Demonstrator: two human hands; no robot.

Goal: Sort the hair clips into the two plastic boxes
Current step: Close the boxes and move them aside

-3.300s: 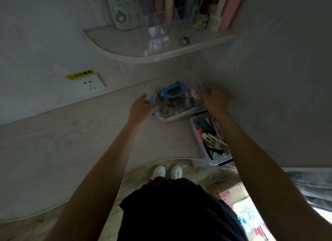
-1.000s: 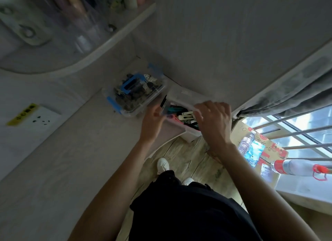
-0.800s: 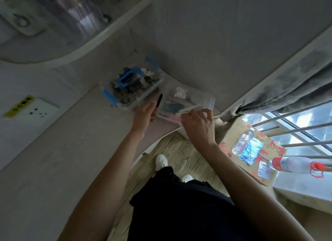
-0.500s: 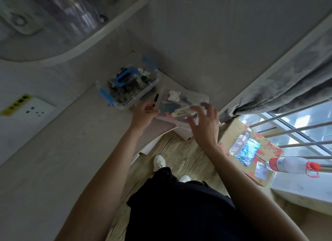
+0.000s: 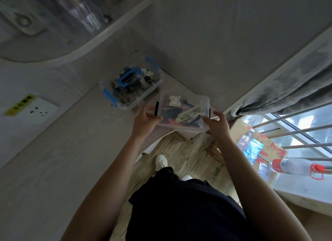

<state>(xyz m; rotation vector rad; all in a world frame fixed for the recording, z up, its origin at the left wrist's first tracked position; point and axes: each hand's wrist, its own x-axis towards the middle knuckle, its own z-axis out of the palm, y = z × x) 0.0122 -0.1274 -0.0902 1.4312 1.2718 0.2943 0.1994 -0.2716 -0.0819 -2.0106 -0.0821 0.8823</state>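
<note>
A clear plastic box [image 5: 185, 104] with black latches and a white sticker on its lid sits at the desk's right corner. Through the lid I see coloured hair clips [image 5: 186, 115]. My left hand [image 5: 145, 122] grips the box's left end by the black latch. At the right end my right hand [image 5: 215, 124] cups the corner, thumb on the lid. Just behind and to the left stands a second clear box [image 5: 131, 86] with blue latches and a blue handle. Its lid is on and dark clips fill it.
The pale wooden desk [image 5: 71, 151] meets the walls in a corner. A curved shelf [image 5: 89, 41] with containers hangs above. A wall socket [image 5: 36, 111] is at left. A cardboard box [image 5: 260, 147] with a water bottle [image 5: 246, 138] lies on the floor; a curtain [image 5: 287, 89] hangs at right.
A lid has gone onto the box of coloured clips, which stood uncovered before. My right hand moved from above the lid to the box's right end. My left hand stays at the left end.
</note>
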